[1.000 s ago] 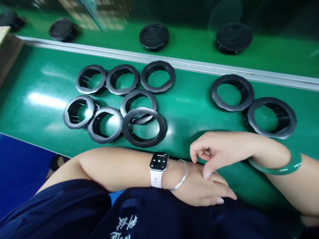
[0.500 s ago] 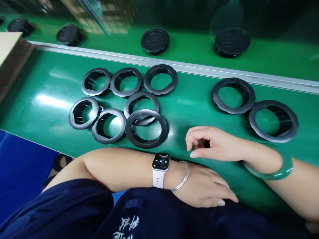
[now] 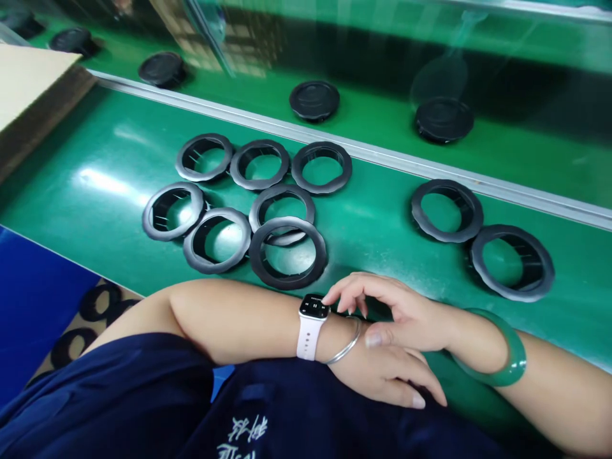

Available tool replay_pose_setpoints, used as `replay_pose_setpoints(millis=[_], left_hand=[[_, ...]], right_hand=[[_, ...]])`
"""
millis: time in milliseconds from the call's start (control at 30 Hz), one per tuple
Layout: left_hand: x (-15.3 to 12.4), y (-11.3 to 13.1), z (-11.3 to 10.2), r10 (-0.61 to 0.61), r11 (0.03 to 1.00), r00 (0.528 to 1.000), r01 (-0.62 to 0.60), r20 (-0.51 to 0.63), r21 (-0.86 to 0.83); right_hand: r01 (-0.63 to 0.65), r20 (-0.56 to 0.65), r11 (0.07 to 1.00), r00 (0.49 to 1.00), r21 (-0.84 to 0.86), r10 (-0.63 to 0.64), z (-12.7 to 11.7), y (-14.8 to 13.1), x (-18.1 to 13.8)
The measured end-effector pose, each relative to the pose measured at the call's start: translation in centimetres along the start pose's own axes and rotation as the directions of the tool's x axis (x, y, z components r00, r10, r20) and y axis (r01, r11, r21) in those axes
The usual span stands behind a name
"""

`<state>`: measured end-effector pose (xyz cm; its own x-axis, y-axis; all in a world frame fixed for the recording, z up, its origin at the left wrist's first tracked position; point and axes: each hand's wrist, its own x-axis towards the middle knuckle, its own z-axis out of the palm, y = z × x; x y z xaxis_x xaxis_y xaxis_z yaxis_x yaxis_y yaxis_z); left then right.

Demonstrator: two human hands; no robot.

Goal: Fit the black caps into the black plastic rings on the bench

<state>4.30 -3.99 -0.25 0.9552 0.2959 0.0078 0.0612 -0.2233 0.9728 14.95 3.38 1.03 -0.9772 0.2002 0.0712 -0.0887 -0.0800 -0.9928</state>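
My left hand (image 3: pixel 387 373) lies flat at the near edge of the green bench (image 3: pixel 95 185), fingers stretched out and holding nothing. A smartwatch (image 3: pixel 313 307) with a white strap and a thin silver bangle (image 3: pixel 351 341) sit on its wrist. My right hand (image 3: pixel 382 306), with a green jade bangle (image 3: pixel 507 363) on the wrist, reaches across it; the fingers are apart and a fingertip touches the watch screen. Several black plastic rings (image 3: pixel 287 252) lie in a cluster just beyond my left forearm.
Two more black rings (image 3: pixel 447 209) (image 3: pixel 511 261) lie to the right. A metal rail (image 3: pixel 373 155) borders a green conveyor belt carrying black round caps (image 3: pixel 314 100) (image 3: pixel 444 118). A cardboard box (image 3: pixel 29 83) stands at the far left. Blue surface (image 3: pixel 33 299) lies below the bench.
My right hand has moved left from above the left hand's back to the watch, its fingers now spread onto the screen. The view has tilted slightly; the left arm stays put.
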Motion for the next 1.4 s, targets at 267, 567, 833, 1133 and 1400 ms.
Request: replay_pose_setpoints(millis=[267, 567, 833, 1133, 1400], left_hand=[[-0.1, -0.7, 0.3, -0.054, 0.987, 0.996, 0.042, -0.070, -0.155], [-0.6, -0.3, 0.1, -0.147, 0.970, 0.974, 0.108, -0.172, -0.218], [0.1, -0.3, 0.2, -0.074, 0.986, 0.991, 0.055, -0.113, -0.156], [0.3, -0.5, 0.3, -0.064, 0.987, 0.995, 0.051, -0.079, -0.154], [0.1, -0.6, 0.4, -0.098, 0.957, 0.987, 0.058, -0.128, -0.284]], right_hand=[[0.027, -0.025, 0.998, 0.999, 0.052, -0.026, -0.2, 0.6, -0.1], [-0.198, -0.337, 0.961, 0.906, 0.192, 0.254, -3.3, 2.2, 0.2], [-0.304, -0.277, 0.949, 0.908, 0.080, 0.314, -3.9, 1.5, -0.7], [-0.301, -0.186, 0.953, 0.938, -0.025, 0.291, -4.1, 1.3, -1.4], [-0.258, -0.127, 0.954, 0.962, -0.150, 0.240, -3.9, 0.8, -1.4]])
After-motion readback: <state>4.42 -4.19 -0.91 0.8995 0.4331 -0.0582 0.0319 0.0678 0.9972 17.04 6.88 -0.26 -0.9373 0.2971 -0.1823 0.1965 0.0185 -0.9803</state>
